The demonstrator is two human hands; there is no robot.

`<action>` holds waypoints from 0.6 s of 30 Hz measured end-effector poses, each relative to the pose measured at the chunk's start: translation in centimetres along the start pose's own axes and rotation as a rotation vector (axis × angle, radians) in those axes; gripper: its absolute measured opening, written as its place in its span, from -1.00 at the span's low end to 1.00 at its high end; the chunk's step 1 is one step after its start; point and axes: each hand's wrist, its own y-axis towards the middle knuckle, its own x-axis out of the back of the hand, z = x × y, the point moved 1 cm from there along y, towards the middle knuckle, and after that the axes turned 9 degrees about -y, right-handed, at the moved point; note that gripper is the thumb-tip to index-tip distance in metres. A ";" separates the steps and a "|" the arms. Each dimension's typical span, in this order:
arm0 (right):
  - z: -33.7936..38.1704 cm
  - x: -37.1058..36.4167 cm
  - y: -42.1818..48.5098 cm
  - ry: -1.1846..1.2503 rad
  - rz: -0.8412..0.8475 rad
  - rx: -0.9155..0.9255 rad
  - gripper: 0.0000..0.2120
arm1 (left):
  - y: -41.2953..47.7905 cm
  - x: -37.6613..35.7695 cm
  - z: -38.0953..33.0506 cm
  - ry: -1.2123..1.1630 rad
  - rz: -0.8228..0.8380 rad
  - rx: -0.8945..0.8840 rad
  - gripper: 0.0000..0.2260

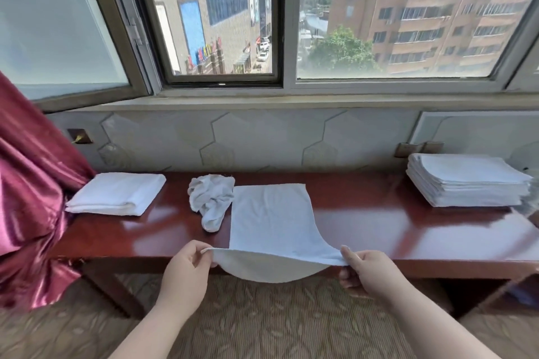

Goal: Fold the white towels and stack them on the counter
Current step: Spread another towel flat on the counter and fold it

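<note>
A white towel [271, 218] lies spread flat on the red-brown wooden counter [364, 213], its near edge hanging over the counter's front. My left hand [186, 265] pinches the towel's near left corner. My right hand [367, 268] pinches the near right corner. Between the two hands the edge sags in a curve. A crumpled white towel [211, 199] lies just left of the spread one. At the counter's right end stands a tall stack of folded white towels [466, 183]. A thicker folded white towel [116, 192] rests at the left end.
A shiny maroon curtain [32, 183] hangs at the left and touches the counter's end. Behind the counter is a patterned wall with a socket [417, 148] under a wide window. Patterned carpet [262, 315] covers the floor below.
</note>
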 end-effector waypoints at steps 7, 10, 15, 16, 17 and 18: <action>-1.7 0.7 1.5 -0.100 -0.122 -0.044 -0.40 | -0.6 -0.7 -0.8 0.026 0.000 0.029 -0.79; -2.4 1.0 1.7 -0.006 -0.086 -0.033 -0.41 | -0.8 -0.5 -0.9 0.057 -0.006 0.049 -0.81; -3.3 1.5 0.7 -0.355 -0.266 0.156 -0.50 | -2.1 -0.8 -0.2 0.047 -0.018 0.071 -0.81; -3.3 1.5 0.6 -0.417 -0.322 0.172 -0.53 | -2.4 -0.9 0.0 0.035 -0.023 0.074 -0.81; -3.3 1.4 0.4 -0.419 -0.373 0.179 -0.61 | -2.5 -1.0 0.1 0.034 -0.029 0.075 -0.82; -3.3 1.4 0.3 -0.368 -0.403 0.172 -0.78 | -2.7 -1.1 0.2 0.046 -0.037 0.073 -0.82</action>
